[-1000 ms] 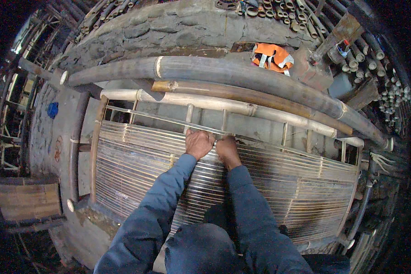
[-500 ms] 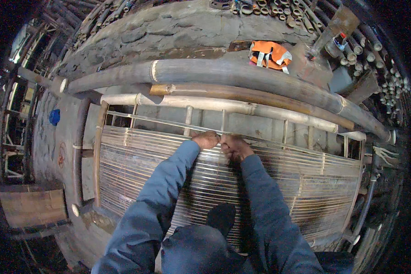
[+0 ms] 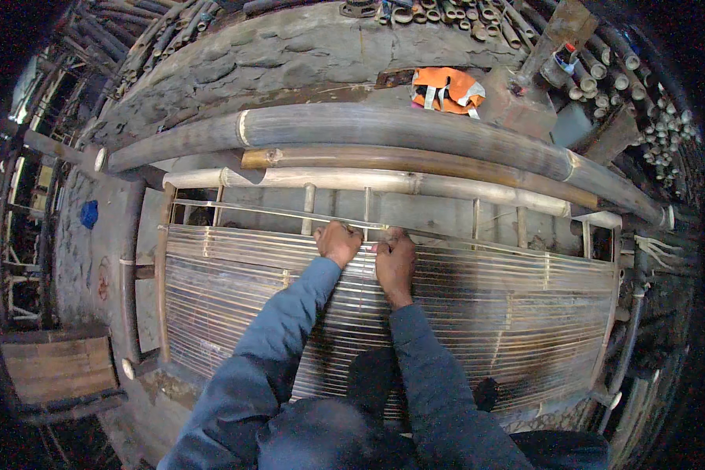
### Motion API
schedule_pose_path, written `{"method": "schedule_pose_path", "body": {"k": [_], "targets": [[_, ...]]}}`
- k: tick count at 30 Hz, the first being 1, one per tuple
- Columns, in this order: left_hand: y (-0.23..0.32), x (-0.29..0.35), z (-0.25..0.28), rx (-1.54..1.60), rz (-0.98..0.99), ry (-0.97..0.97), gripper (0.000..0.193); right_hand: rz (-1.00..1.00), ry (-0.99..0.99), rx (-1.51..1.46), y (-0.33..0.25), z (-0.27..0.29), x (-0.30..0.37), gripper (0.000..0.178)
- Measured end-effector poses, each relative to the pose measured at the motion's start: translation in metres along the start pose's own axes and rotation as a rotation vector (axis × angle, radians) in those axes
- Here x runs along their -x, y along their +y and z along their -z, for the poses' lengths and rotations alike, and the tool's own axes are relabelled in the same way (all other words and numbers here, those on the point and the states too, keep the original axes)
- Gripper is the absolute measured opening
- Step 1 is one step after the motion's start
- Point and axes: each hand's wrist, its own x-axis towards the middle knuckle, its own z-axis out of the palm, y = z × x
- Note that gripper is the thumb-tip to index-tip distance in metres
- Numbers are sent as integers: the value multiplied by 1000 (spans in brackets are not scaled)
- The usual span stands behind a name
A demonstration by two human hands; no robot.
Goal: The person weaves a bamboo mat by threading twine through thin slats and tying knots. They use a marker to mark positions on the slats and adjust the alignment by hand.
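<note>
- The left hand (image 3: 338, 243) and the right hand (image 3: 395, 261) are working close together, almost touching, at the far edge of a mat of thin bamboo slats (image 3: 446, 313) that is lying across a bamboo frame (image 3: 384, 182) in front of the person.
- Both hands are curled narrow, with fingers folded over the topmost slat (image 3: 274, 213); whether they are pinching a tie or only the slat itself is too small to tell.
- To do this step well, in my judgement, the hands should be pressing the new slat tight against the row below it, keeping it parallel to the others and level along its whole length, so no gap is opening toward the left or right end.
- Working from the middle outward looks sensible, since the thin slat is springy and is lifting clear of the mat on the far left.
- Both arms, in blue sleeves (image 3: 290, 329), are reaching forward from the near edge, nearly straight, wrists bent down, the knuckles facing up.
- The person's dark shoes (image 3: 368, 376) are resting on the near part of the mat.
- Thick bamboo poles (image 3: 368, 125) are lying on the far side, an orange vest (image 3: 445, 88) beyond them.
</note>
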Motion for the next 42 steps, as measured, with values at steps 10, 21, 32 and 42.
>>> {"method": "schedule_pose_path", "body": {"k": [10,21,32,42], "targets": [[10,51,24,581,-283,378,8,-658,-399,-995,-1,37,-27,31],[-23,58,131,1652,-37,-41,11,-691,-556,-1186,15,30,-14,36],[19,140,175,1393,-231,-16,18,-245,-801,-672,-15,7,-19,78],[-4,121,120,1118,-8,165,25,-479,-236,-1214,14,137,0,58]]}}
